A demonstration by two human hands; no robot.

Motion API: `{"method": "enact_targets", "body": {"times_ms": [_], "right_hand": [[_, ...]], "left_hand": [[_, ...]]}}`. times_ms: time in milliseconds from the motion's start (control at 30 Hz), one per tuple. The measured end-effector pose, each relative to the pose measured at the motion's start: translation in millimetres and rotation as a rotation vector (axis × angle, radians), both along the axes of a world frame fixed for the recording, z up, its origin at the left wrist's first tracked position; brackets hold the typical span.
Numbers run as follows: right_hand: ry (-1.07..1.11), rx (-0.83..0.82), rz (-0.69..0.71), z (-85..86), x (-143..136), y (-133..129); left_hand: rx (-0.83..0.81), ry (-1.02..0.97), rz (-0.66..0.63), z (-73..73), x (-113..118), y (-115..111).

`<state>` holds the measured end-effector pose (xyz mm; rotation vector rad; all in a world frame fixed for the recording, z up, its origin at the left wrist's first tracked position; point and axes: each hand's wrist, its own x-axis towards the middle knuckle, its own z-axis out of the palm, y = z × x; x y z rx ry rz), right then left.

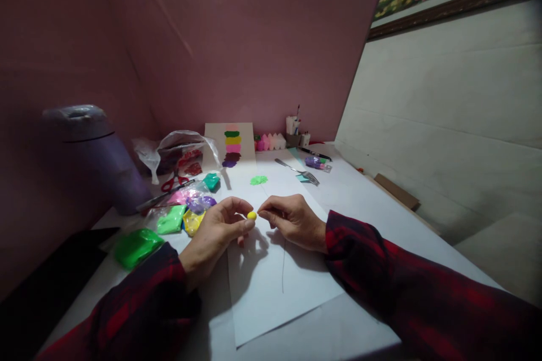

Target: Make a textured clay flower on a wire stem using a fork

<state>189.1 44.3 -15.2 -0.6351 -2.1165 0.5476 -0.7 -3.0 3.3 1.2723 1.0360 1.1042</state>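
Between the thumb and fingertips of my left hand [226,223] sits a small yellow clay ball [252,215]. My right hand [294,219] is closed in a pinch just right of the ball; what its fingertips hold, if anything, is too small to make out. Both hands are above a white sheet of paper [271,316]. Beyond them on the sheet lies a light green, bumpy-edged clay patch [258,180]. A thin dark line [283,271] shows below my right hand; I cannot tell whether it is a wire or drawn.
Left of my hands lie packets of clay: bright green [138,248], light green [171,220], yellow [193,222] and purple [201,203]. Red-handled scissors [173,183] and a large bottle [99,163] stand farther left. A fork [298,171] and pen [315,154] lie behind.
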Motion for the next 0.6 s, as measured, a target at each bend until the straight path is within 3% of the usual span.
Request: {"method": "enact_targets", "body": {"times_ms": [600], "right_hand": [[0.0,0.002,0.005,-0.7,0.4,0.6]], "left_hand": [[0.027,0.014,0.001,-2.6,0.0,0.7]]}}
